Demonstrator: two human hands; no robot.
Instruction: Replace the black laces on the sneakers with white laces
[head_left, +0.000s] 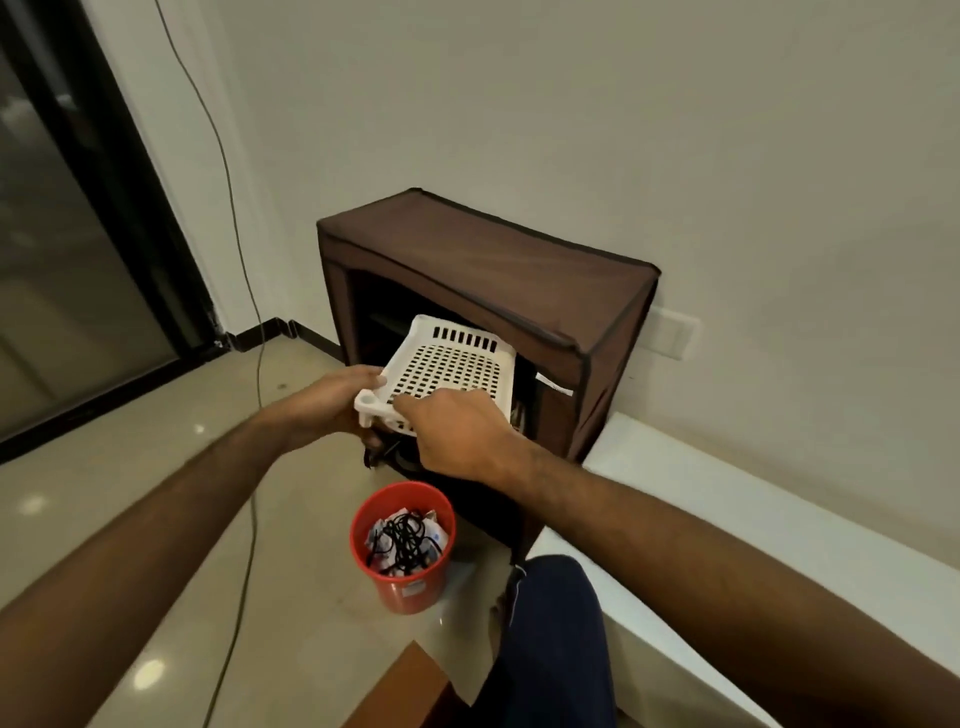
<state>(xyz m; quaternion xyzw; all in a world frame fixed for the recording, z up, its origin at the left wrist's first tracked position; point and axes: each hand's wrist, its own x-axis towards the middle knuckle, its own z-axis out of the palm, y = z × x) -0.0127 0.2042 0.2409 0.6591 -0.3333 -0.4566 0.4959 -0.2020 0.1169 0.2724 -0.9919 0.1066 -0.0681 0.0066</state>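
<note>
A white perforated plastic tray (447, 345) sticks halfway out of the open front of a brown fabric shoe cabinet (498, 260). My left hand (332, 402) grips the tray's near left corner. My right hand (457, 434) holds its near edge from above. The tray is tilted, far end higher, and looks bare inside. Black laces (405, 540) lie tangled on crumpled paper in a red bucket (402, 582) on the floor below my hands. No sneakers or white laces are in view.
The cabinet stands against a white wall, with a white raised ledge (779, 545) to its right. A thin cable (244, 291) hangs down the wall and runs across the tiled floor. A dark glass door (62, 234) is at left. My leg in dark trousers (550, 639) is bottom centre.
</note>
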